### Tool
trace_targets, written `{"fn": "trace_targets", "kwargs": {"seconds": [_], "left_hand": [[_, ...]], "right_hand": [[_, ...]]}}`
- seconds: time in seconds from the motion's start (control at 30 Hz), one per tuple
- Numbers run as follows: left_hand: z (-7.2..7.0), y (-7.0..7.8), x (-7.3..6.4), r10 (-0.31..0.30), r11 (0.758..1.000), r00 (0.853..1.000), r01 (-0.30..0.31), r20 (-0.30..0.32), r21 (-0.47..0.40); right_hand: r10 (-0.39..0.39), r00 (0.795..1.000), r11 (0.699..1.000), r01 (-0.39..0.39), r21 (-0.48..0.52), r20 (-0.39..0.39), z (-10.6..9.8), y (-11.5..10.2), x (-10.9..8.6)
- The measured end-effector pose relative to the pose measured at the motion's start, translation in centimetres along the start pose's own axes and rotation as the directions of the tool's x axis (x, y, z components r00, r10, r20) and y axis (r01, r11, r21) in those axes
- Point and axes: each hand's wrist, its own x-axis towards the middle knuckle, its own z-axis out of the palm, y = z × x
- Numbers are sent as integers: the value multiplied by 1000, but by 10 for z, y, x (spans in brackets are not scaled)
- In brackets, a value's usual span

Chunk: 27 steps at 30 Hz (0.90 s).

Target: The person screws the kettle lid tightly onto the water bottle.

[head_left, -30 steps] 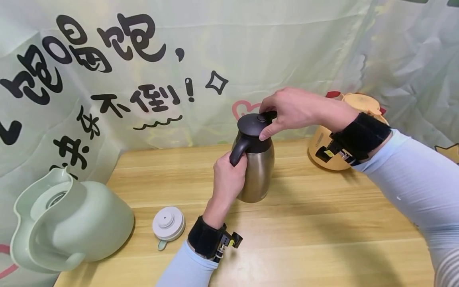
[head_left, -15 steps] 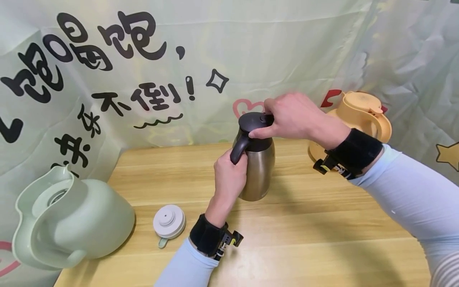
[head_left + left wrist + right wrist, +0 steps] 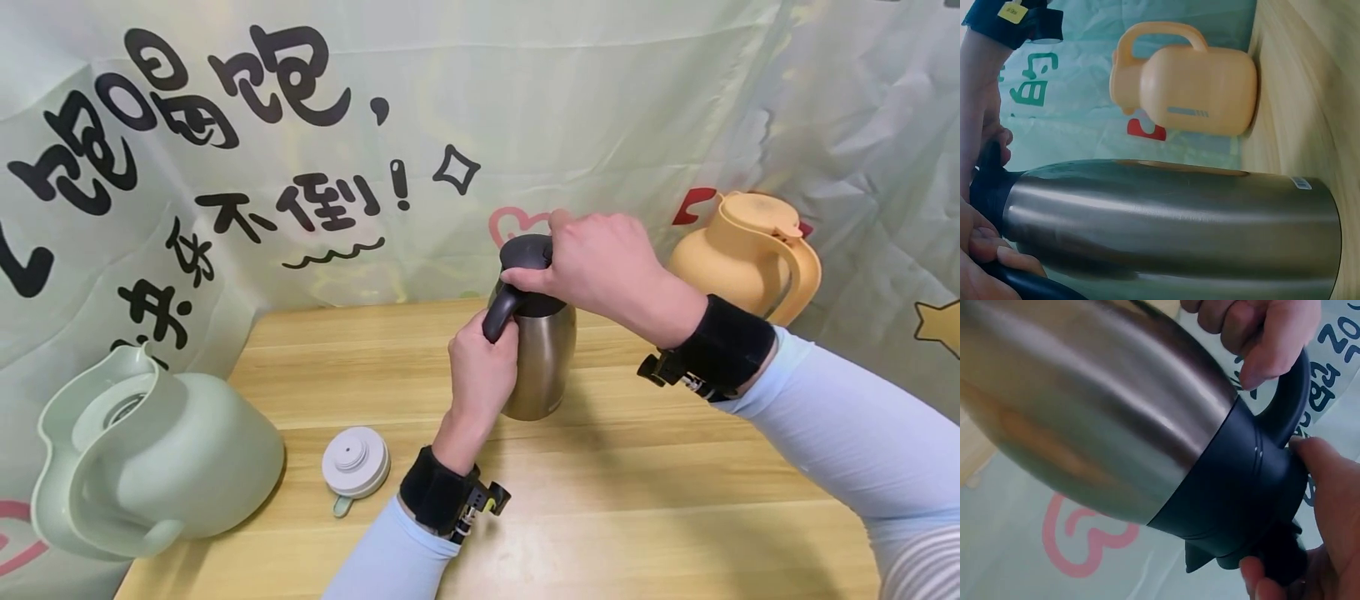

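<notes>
A green jug (image 3: 210,458) sits well left of the left hand (image 3: 483,367), a white stopper (image 3: 356,462) nearer. That hand grips the black handle (image 3: 500,314) of the steel flask (image 3: 538,367) on its right; above, the right hand (image 3: 606,262) grasps the lid (image 3: 521,250). Bracing firmly against any twist should serve best.

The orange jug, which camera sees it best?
The left wrist view: the orange jug shows from base to top, handle included, though sideways. In the head view, the right arm hides its lower part. The right wrist view doesn't show it directly.
</notes>
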Motion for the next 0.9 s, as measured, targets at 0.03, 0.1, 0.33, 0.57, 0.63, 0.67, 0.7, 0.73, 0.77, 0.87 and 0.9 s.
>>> {"fn": "trace_targets", "kwargs": {"seconds": [0.03,0.1,0.33,0.57,0.63,0.67,0.7,0.73,0.77,0.87,0.9], "left_hand": [[0,0,0,2,1000,1000,-2,1,0],[-1,-1,0,4,1000,1000,-4,2,-2],[-6,-6,4,-28,997,995,35,91,-72],[-21,-15,5,-2,937,933,127,359,-325],[-24,-18,6,28,903,909,156,416,-401],[-25,-19,7,43,890,899,163,436,-425],[-26,-19,7,55,884,893,163,446,-437],[-26,-20,7,62,883,891,161,450,-441],[-26,-19,7,68,885,891,154,449,-440],[-25,-16,6,71,893,901,134,427,-430],[-24,-15,5,70,898,908,123,414,-423]], "right_hand": [[2,1000,1000,-2,-4,1,-1,-1,-1],[-1,1000,1000,1,3,11,-3,-2,-2],[-36,982,991,11,131,188,-18,8,-2],[-49,997,999,48,26,61,-14,15,-11],[-107,992,994,105,-32,-68,-7,15,-14],[-129,985,991,123,-59,-114,-4,15,-15],[-150,977,987,139,-81,-154,-1,15,-16],[-158,972,985,143,-97,-174,1,15,-17],[-154,972,985,137,-104,-177,2,14,-17],[-102,985,990,87,-108,-138,4,13,-17],[-83,988,992,70,-104,-129,5,12,-17]]}}
